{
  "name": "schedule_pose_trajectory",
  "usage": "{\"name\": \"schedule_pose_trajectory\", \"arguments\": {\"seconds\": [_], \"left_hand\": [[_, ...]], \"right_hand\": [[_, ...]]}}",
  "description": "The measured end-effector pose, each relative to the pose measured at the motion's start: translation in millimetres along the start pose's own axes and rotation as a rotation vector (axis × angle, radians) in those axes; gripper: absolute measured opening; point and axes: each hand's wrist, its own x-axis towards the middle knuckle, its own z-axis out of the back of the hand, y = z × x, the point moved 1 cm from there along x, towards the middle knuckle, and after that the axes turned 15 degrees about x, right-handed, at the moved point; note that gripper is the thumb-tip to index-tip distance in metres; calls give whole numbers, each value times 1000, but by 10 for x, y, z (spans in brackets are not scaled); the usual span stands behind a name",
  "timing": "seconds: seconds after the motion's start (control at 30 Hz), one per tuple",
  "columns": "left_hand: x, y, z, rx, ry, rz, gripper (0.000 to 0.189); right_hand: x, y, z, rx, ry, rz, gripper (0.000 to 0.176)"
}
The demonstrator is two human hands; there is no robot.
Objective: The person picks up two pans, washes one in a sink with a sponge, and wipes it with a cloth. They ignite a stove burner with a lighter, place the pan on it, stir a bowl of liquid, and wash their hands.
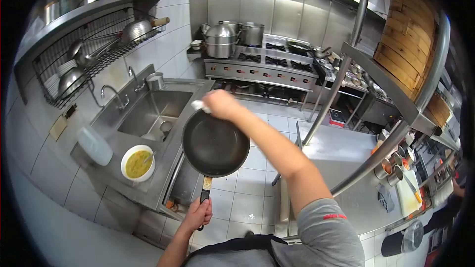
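Observation:
My left hand (197,214) is wrapped round the black handle of a dark frying pan (215,143), which is held up with its inside facing me. At the pan's far rim, my right hand (221,104) is closed on a white cloth or paper (200,106), slightly blurred. The inside of the pan looks bare. Left of the pan, a white bowl (123,169) of yellow-green liquid with a spoon in it rests on the steel sink counter.
A sink (157,112) with taps is at the left, under a wire rack (101,54). The stove (261,71) with pots stands ahead. On the right are a steel table (336,155) and bamboo steamers (406,37). Part of another person shows at the far right.

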Motion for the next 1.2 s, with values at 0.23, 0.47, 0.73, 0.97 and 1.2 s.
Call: {"name": "schedule_pose_trajectory", "arguments": {"seconds": [0.23,0.47,0.73,0.97,1.2], "left_hand": [[1128,-317,171,-260,160,-109,22],[2180,-879,118,-1460,864,-98,27],[3119,-1246,163,-1683,972,76,27],[4132,-1369,619,-1339,897,267,30],[5375,-1739,569,-1112,1093,499,31]], "right_hand": [[-1277,-1237,148,951,-122,-546,16],[-506,-1879,715,1129,-870,-237,14],[-41,-2027,-68,270,-642,297,34],[442,-3961,73,692,-854,-274,16],[82,-5164,-785,2168,-898,-643,24]]}}
